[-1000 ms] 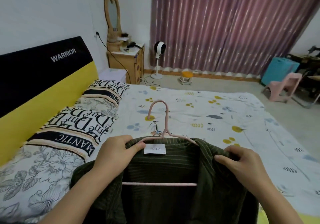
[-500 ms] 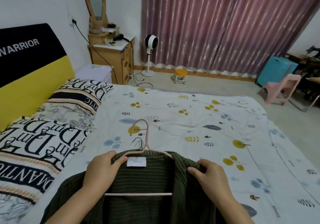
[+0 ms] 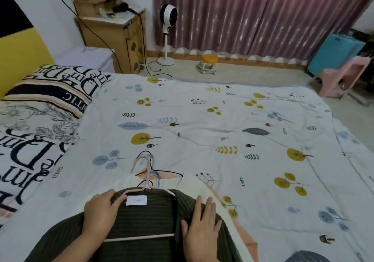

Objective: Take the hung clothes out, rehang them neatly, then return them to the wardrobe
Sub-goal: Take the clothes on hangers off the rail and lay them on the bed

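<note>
Head view: green shirt laid out for rehanging

Head view, lower centre: a dark green striped shirt (image 3: 141,219) lies on the bed (image 3: 202,124), draped over a pink hanger (image 3: 145,190). Left hand (image 3: 99,211) grips its collar with curled fingers; right hand (image 3: 202,225) presses flat, fingers straight. Fabric looks soft, light and floppy; best held at the shoulders.
</note>
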`<state>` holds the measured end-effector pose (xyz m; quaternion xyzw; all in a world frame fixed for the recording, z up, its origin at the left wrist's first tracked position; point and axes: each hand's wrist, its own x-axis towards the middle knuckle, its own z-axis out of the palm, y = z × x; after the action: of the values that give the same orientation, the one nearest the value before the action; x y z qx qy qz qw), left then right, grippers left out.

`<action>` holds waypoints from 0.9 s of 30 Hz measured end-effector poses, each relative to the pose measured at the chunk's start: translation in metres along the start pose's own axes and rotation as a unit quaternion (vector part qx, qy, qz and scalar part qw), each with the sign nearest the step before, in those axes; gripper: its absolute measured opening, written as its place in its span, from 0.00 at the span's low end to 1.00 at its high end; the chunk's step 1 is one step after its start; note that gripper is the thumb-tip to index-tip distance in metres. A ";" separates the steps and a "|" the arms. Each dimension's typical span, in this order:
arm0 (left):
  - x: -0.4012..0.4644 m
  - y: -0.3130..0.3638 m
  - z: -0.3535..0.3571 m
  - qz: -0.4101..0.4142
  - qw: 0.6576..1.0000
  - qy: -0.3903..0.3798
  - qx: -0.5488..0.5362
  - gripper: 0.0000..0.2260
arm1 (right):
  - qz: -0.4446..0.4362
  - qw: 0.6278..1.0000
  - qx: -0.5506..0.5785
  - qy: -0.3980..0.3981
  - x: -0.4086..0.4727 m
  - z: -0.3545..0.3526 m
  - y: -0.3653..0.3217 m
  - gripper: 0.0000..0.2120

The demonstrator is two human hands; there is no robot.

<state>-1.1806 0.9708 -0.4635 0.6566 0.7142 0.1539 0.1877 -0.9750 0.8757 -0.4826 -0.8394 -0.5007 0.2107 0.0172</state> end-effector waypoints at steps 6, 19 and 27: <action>-0.001 -0.018 0.050 -0.020 0.990 -0.035 0.136 0.27 | -0.008 0.997 -0.010 -0.071 0.023 0.049 0.018 0.34; -0.045 -0.032 0.057 0.035 0.926 -0.291 0.239 0.28 | -0.013 0.987 -0.071 -0.146 0.022 0.025 0.007 0.29; -0.068 0.002 -0.032 0.035 0.959 -0.257 0.112 0.15 | -0.040 0.979 -0.077 -0.184 -0.034 -0.051 -0.025 0.16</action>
<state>-1.1890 0.9037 -0.4302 0.7155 0.6309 -0.0945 0.2848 -0.9909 0.8685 -0.4188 -0.7641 -0.5436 0.3213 -0.1318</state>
